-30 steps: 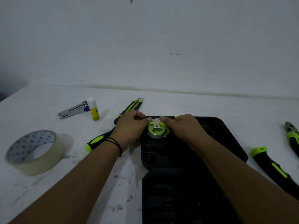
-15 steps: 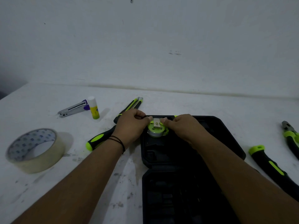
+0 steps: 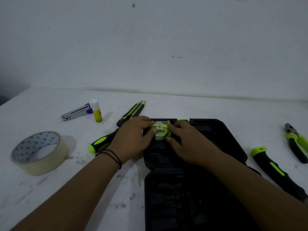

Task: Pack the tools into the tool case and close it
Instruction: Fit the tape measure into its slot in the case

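Left hand (image 3: 131, 139): fingers curled against the left side of the tape measure (image 3: 160, 132), gripping it; two dark bands circle the wrist.
Right hand (image 3: 188, 144): fingers and thumb pinch the tape measure's right side.
Tape measure: green and grey, metal clip facing up, held between both hands in the far left corner of the tool case (image 3: 221, 140).
Tool case: black, lying open on the tabletop (image 3: 50, 189); the near half's moulded slots are too dark to tell what they hold.
Left of case: screwdriver (image 3: 101, 142), utility knife (image 3: 133, 112), glue stick (image 3: 96, 111), stapler (image 3: 75, 112), tape roll (image 3: 40, 153).
Right of case: green-and-black handle (image 3: 273, 167), pliers (image 3: 297, 143).
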`<state>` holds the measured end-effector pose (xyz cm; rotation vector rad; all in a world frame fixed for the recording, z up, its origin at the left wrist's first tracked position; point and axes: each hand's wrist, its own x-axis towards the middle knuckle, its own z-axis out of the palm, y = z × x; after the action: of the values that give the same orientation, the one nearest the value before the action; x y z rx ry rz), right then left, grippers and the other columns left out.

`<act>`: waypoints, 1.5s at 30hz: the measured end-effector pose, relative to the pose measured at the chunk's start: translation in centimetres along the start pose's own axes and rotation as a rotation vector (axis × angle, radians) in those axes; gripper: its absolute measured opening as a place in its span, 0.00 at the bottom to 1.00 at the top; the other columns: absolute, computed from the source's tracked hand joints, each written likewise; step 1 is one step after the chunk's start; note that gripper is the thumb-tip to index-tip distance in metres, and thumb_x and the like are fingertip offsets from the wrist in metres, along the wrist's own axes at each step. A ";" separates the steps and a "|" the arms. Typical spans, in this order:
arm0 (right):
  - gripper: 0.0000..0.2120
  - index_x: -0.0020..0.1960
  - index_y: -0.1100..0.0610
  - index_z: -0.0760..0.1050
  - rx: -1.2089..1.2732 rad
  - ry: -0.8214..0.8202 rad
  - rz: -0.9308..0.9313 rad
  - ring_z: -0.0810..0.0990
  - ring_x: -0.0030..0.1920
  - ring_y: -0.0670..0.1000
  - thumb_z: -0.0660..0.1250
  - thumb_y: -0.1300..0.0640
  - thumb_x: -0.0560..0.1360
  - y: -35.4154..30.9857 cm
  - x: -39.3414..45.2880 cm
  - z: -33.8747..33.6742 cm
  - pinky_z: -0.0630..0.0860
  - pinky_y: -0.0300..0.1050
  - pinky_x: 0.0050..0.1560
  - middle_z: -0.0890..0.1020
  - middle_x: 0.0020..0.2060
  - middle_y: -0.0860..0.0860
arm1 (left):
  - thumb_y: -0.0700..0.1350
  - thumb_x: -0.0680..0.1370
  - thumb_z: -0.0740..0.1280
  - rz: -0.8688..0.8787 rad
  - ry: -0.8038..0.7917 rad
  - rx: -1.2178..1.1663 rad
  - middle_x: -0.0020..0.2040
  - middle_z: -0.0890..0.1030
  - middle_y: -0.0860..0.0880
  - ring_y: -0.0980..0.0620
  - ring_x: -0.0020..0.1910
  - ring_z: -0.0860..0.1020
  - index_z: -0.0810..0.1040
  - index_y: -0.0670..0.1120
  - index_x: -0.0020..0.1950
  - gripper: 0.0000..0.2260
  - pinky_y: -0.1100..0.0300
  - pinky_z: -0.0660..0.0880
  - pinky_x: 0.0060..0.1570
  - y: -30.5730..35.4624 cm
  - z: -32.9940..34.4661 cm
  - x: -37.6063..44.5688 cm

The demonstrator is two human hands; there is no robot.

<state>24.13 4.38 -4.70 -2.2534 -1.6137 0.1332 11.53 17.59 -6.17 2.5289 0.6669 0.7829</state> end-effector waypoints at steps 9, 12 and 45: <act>0.28 0.74 0.46 0.56 -0.100 -0.127 0.056 0.72 0.60 0.54 0.58 0.42 0.76 0.0 0.1 -1.1 0.70 0.46 0.59 0.73 0.56 0.54 | 0.51 0.76 0.66 0.005 -0.094 0.058 0.61 0.78 0.52 0.55 0.61 0.73 0.80 0.48 0.59 0.15 0.69 0.63 0.55 0.3 -1.0 0.6; 0.31 0.75 0.47 0.54 -0.052 -0.142 0.104 0.68 0.65 0.54 0.60 0.41 0.75 0.0 0.0 -1.4 0.67 0.45 0.63 0.70 0.62 0.54 | 0.51 0.76 0.65 -0.129 -0.070 -0.122 0.58 0.79 0.55 0.60 0.58 0.73 0.81 0.49 0.56 0.12 0.67 0.64 0.55 0.5 -1.4 0.6; 0.15 0.61 0.56 0.72 -0.069 -0.035 0.189 0.73 0.60 0.56 0.56 0.52 0.78 -5.0 -5.6 -3.7 0.67 0.54 0.64 0.75 0.58 0.53 | 0.37 0.75 0.62 -0.255 0.187 -0.093 0.51 0.83 0.47 0.51 0.49 0.79 0.82 0.44 0.51 0.11 0.64 0.71 0.53 1.6 -6.8 -3.7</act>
<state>18.78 -0.27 -0.30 -2.4669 -1.4401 0.1694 5.20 15.90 -1.72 2.2482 0.9685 0.9396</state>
